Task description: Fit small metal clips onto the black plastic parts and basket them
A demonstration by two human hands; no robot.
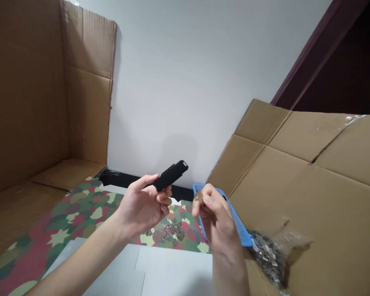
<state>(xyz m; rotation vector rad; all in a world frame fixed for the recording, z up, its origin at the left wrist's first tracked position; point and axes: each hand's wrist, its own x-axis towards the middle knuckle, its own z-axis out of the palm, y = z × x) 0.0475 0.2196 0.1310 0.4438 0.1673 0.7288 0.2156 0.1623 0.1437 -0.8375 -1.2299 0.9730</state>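
Observation:
My left hand [144,205] is closed round a black oblong plastic part [171,175], held tilted with its far end up to the right. A small slot shows at that end. To the right, my right hand [217,213] pinches a small flat metal piece [199,197] between thumb and forefinger. The two hands are apart. Below and between them, a pile of small shiny metal pieces [174,230] lies on the camouflage-patterned cloth [95,209]. Behind my right hand stands a blue plastic basket [242,232], its inside mostly hidden.
Clear plastic bag [273,255] with many metal pieces lies right of the basket. Cardboard panels [89,90] rise on the left, and another cardboard sheet [320,197] leans on the right. A white wall [185,82] stands behind. White boards [172,267] lie at the near edge.

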